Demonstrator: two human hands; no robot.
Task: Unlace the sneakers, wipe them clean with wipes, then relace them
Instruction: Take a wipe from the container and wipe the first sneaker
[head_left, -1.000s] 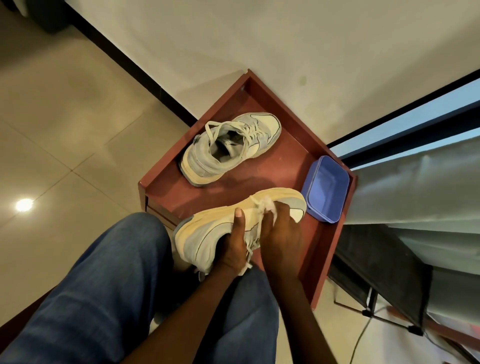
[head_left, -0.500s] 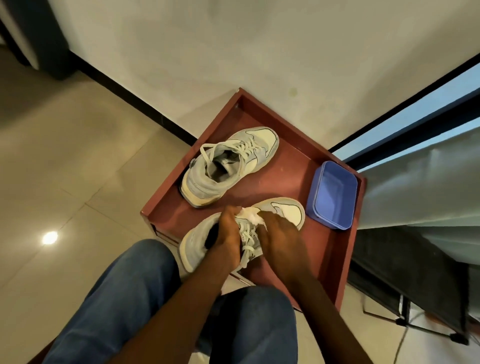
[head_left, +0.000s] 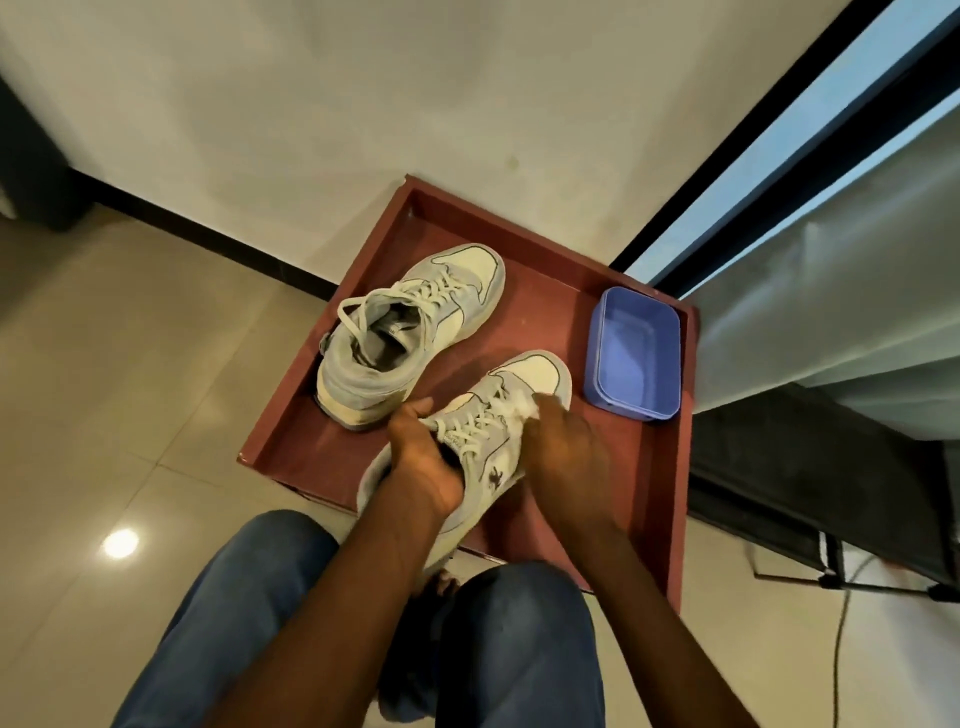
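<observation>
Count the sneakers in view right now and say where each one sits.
2. One sneaker rests at the tray's far left; the other sneaker is gripped by the left hand while the right hand holds a wipe against it.

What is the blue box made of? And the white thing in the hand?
The blue box looks like smooth plastic: even colour, rounded moulded rim, slight sheen. The white wad under the right hand looks like a soft wipe or tissue, since it is crumpled; too blurred to be sure.

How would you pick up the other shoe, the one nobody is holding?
Probably by the heel collar of the far shoe, coming from above. It sits upright on the red tray with its opening facing up and wide, so fingers can slip inside and pinch the back rim.
</observation>
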